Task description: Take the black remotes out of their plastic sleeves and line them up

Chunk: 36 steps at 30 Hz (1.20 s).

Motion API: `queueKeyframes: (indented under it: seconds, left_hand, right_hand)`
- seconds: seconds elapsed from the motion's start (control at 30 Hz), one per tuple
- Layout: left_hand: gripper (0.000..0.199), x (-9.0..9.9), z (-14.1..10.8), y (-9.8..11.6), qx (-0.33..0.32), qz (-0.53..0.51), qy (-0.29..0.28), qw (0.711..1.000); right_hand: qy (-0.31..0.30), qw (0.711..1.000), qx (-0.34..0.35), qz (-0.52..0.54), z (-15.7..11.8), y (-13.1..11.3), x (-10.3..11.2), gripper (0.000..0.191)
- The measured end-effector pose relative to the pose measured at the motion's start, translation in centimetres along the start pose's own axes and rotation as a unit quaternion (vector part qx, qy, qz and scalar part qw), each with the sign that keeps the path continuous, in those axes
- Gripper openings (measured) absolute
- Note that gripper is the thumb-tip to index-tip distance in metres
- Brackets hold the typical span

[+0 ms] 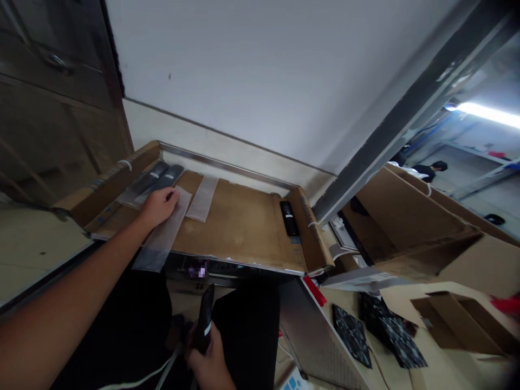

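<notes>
A tube light (489, 115) blazes white at far right, blown out! Soft, cool light washes the pale wall (264, 81), while the left side sinks into murk. Deep shadow below the desk (239, 222), a pixelated patch (198, 269) there, blurry, stretched boxes (459, 325) rightward, and the top-right corner's gone black.

Left hand (162, 207) is pinching a frosted sleeve (166, 241) over the cardboard-lined worktop (244, 227), right hand (211, 357)'s got a black handset (204, 319) down near. Another handset (288, 218) sits right, two bagged ones (173, 176) far left.
</notes>
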<state>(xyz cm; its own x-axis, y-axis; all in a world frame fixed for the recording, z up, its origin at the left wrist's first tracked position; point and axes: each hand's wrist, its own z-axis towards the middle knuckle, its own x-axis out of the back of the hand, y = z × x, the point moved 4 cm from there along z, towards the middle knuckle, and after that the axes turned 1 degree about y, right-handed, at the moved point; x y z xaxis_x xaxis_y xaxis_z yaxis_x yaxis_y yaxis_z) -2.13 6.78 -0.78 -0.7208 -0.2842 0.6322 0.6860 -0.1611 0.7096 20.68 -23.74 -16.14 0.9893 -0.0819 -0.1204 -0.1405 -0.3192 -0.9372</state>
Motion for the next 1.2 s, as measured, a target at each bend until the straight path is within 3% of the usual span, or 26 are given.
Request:
queueKeyframes:
  seconds: [0.2,0.37,0.47,0.63,0.83,1.2]
  left_hand:
    - [0.034,0.1,0.0,0.1,0.010,0.001,-0.004,1.000]
    - [0.034,0.2,-0.2,0.4,0.009,-0.006,-0.002,1.000]
    - [0.033,0.1,-0.1,0.2,0.012,-0.004,-0.004,1.000]
    - [0.033,0.0,0.0,-0.2,0.002,-0.008,0.002,1.000]
    - [0.034,0.1,-0.1,0.1,0.007,-0.007,-0.004,1.000]
    - [0.035,0.0,-0.1,0.0,0.005,-0.007,-0.006,1.000]
  right_hand:
    - [0.035,0.999,0.004,0.004,-0.2,-0.8,-0.1,0.059]
    - [0.017,1.000,0.017,0.001,-0.5,-1.7,-0.2,0.052]
    - [0.016,1.000,-0.002,0.001,-0.4,-0.3,0.1,0.055]
    - [0.048,0.998,-0.029,0.041,-0.1,3.0,0.9,0.079]
    - [-0.004,1.000,-0.020,0.015,0.0,1.6,0.4,0.050]
    - [-0.023,1.000,-0.003,0.011,-0.4,-2.3,-0.3,0.036]
